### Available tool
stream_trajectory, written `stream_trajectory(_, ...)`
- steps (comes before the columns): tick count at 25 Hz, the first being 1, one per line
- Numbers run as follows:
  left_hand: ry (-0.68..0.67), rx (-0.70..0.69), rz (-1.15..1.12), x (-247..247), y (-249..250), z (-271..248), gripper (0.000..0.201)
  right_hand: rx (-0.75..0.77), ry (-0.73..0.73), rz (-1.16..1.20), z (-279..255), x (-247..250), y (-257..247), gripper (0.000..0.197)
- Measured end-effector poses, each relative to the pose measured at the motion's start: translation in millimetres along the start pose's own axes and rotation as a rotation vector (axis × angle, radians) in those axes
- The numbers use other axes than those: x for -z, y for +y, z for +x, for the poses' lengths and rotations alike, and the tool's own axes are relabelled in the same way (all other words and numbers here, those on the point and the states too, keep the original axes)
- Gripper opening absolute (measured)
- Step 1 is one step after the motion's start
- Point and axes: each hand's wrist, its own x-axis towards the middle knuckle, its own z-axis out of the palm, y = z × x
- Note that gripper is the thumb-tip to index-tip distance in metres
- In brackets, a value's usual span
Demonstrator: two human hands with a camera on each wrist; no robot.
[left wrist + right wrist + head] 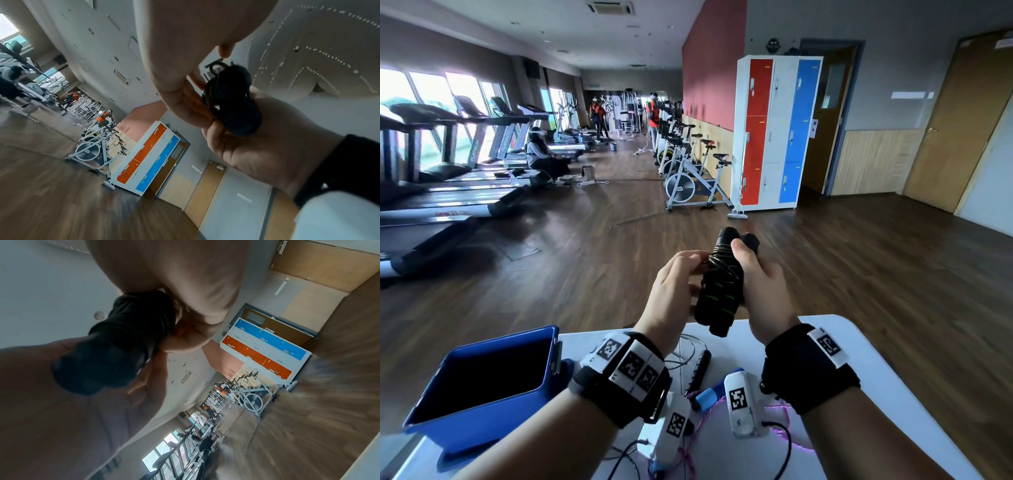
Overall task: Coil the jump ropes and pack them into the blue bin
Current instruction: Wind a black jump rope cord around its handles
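The blue bin [482,387] stood open at the left edge of the white counter [866,346], tilted in the wide view. Near the counter's middle lay a loose black rope handle [698,371], a blue handle [710,394] and pink cord [705,421]. Beyond the far edge, open wooden floor [859,260] extended to the lockers [774,133]. Both hands were raised over that far edge. The right hand [760,291] gripped the black jump rope bundle [719,287], fingers curled round it. The left hand [674,287] pinched the wound cord with its fingers. The bundle's long axis pointed away from the person, slightly upward and rightward.
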Motion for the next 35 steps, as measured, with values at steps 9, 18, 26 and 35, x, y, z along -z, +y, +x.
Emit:
stream_trajectory(9, 0.051, -0.016, 0.086, -16.8, -5.4, 11.5, 0.045, 0.082, -0.06, -0.103, -1.3, -3.8, -0.9, 0.034)
stream_trajectory(18, 0.146, -0.06, 0.091, -28.7, -12.8, 12.3, 0.053, 0.221, 0.032, -0.416, -1.5, -11.1, 11.1, 0.048)
stream_trajectory(26, 0.304, -0.33, 0.398, -26.9, -14.9, 14.5, 0.051, 0.281, 0.055, -0.403, 3.7, -16.1, 10.2, 0.049)
stream_trajectory(35, 0.316, -0.467, 0.431, -16.0, -19.1, 14.5, 0.037, 0.227, 0.03, -0.353, 12.3, -22.5, 6.8, 0.056)
